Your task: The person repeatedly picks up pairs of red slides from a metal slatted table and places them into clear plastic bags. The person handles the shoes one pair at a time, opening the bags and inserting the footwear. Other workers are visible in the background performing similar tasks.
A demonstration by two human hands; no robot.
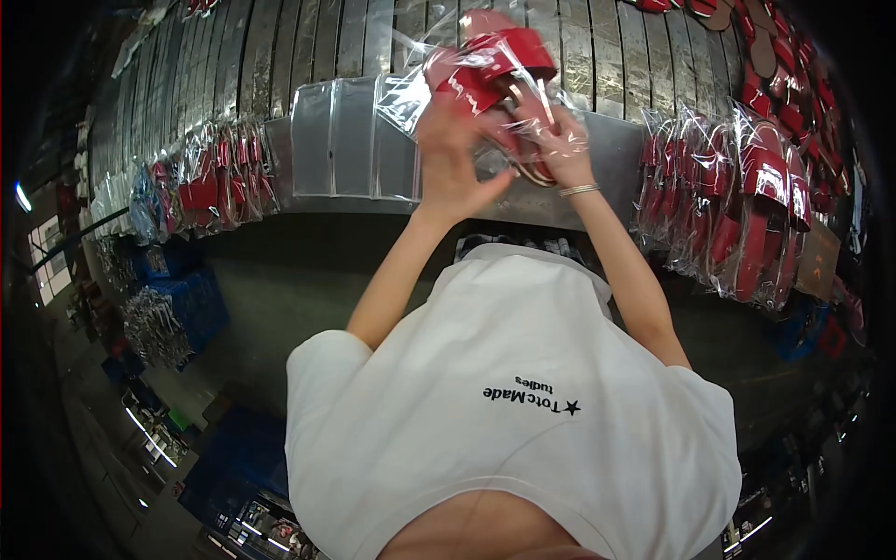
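Nearest is the person's white T-shirt (513, 345). Beyond it, over the grey worktop (611, 163), the right hand (563, 149), with a bracelet at its wrist, grasps a pair of red sandals (509, 54) in clear film; the left hand (451, 159), blurred, lies against their left side, thumb spread, its grip impossible to tell. Flat clear bags (353, 140) lie left of them, wrapped sandals (767, 177) hang over the edge at right, and metal slats (280, 56) stretch behind.
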